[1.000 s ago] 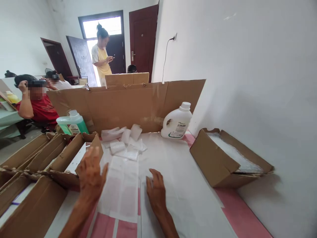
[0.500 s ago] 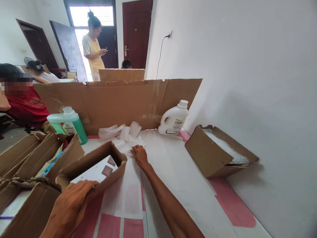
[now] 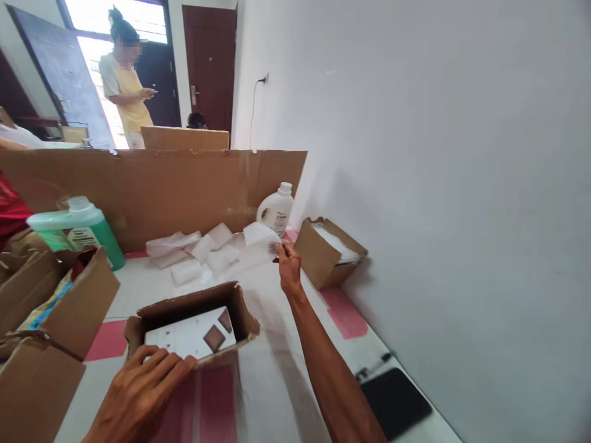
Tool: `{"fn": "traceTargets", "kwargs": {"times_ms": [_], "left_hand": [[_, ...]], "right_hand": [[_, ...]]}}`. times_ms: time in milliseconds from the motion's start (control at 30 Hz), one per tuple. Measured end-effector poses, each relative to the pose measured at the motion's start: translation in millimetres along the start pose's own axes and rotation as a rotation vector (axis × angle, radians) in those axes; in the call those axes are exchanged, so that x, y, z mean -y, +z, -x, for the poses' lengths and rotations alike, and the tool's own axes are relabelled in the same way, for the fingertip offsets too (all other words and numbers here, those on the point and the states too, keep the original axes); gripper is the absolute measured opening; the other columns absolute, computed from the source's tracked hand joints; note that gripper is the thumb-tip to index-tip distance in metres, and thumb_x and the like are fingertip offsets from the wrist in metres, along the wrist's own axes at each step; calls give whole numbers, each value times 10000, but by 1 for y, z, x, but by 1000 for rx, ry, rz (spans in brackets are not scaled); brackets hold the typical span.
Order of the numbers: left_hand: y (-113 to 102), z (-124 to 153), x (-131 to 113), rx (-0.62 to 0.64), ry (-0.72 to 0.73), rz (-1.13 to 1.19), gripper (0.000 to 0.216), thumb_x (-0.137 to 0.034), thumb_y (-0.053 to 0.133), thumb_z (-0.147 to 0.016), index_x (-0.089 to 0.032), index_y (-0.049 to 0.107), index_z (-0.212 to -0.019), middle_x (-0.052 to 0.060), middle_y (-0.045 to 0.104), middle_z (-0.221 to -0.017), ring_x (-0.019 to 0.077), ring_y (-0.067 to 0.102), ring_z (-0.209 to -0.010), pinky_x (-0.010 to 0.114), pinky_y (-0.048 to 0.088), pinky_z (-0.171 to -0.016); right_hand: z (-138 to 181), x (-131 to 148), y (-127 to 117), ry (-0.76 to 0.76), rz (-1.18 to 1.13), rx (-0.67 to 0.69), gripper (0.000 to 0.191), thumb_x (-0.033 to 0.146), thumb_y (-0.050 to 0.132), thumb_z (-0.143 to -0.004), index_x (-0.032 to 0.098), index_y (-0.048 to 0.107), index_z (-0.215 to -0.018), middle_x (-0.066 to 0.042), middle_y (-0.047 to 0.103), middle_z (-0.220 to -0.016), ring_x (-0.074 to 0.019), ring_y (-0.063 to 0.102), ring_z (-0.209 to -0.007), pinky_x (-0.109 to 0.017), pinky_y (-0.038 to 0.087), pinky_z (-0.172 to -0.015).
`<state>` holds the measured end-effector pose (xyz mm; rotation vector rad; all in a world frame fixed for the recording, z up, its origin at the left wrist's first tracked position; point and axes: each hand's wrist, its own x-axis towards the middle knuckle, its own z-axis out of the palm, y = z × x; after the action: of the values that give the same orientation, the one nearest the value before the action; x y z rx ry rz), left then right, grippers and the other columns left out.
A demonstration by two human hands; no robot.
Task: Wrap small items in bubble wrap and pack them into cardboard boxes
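My left hand (image 3: 148,378) has its fingers hooked over the near rim of an open cardboard box (image 3: 184,301). Inside that box lies a white carton (image 3: 184,335) with brown diamond shapes on its top. Farther off, my right hand (image 3: 290,266) pinches a thin, translucent white packing sheet (image 3: 259,234) by its right end. The sheet is raised above the table, partly in front of a white jug (image 3: 277,206) with a cap. Several crumpled white plastic pieces (image 3: 203,249) lie to its left.
On the left stand more cardboard boxes (image 3: 87,307) and a bottle of green liquid (image 3: 99,231). A box with white material (image 3: 318,255) rests against the wall at the right. A black flat object (image 3: 397,403) lies at lower right. Behind the cardboard panel (image 3: 152,191) stands a person (image 3: 129,92).
My right hand has lifted a white sheet from the pile and moved it right. The view has swung right; the box under my left hand now sits apart from the other boxes.
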<state>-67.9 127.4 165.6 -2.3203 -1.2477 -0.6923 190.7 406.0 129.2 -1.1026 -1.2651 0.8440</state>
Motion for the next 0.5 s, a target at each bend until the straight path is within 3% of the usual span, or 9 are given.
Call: {"fn": "traceTargets", "kwargs": {"times_ms": [167,333,400,500], "left_hand": [[15,2,16,35,-3,5,362,-74,428,-926,-254,650,-1149,-2,730,-850,175,672,-745,326,468,-778],[26,6,30,103,-83,82,300,-212,424,-961,-272,670,-1124,16,737,-912,216,686,-807,364,464,-764],[18,-1,23,52,-110,71,260,-327,467,-971,-251,673,-1110,49,736,-968,252,688,-874,391,482,-789],[-8,-14,-9,-85,-225,125,360,-477,531,-946,-241,648,-1192,96,699,-1158,301,656,-1046,463,497,-921]], "right_hand": [[33,41,-78,91,-143,-110,362,545,624,-758,197,591,-851,-20,664,-809,-156,589,-712,-252,469,-601],[110,87,-135,156,-299,-30,332,434,745,-707,204,644,-925,-37,728,-942,-198,666,-841,-298,521,-696],[143,103,-148,196,-367,30,317,376,760,-710,206,671,-963,-32,736,-987,-199,669,-874,-303,524,-741],[186,120,-153,249,-370,129,312,341,740,-739,206,691,-1016,-26,737,-980,-185,665,-858,-301,519,-789]]}}
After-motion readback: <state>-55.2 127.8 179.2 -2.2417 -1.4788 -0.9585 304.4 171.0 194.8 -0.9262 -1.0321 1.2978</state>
